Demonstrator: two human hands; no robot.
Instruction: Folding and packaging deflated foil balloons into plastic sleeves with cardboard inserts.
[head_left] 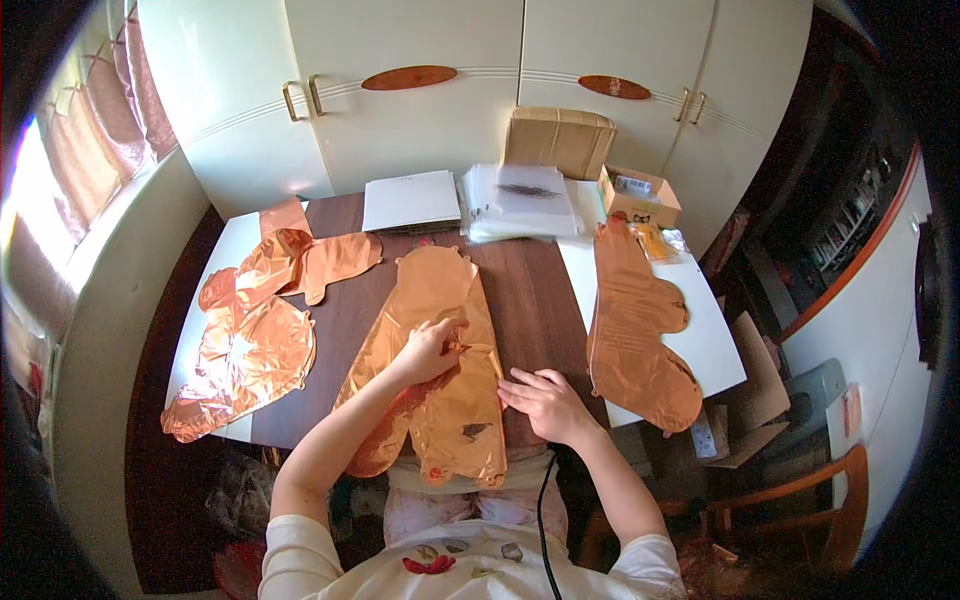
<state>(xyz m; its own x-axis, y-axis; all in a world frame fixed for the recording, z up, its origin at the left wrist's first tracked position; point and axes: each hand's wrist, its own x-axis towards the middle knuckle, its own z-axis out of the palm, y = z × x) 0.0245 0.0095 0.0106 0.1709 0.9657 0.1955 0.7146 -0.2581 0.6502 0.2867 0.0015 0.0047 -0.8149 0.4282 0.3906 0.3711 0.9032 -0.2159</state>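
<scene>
Brown tabletop point(535, 300), white cupboards point(410, 130) behind. Left of the fingers, crumpled foil point(265, 345) is laid aside, presumably for room. Under the left hand's point(430, 352) curled fingers, middle foil point(438, 285) is apparently pinched up — edge seemingly steadied by the right hand point(550, 405), fingers loosely spread. Beyond those, open carton point(650, 212) — packet point(633, 186) kept inside.

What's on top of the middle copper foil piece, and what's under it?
The left hand is on the middle copper foil piece; the right hand is at its right edge. Brown tabletop shows beside it, but anything directly beneath is covered.
</scene>
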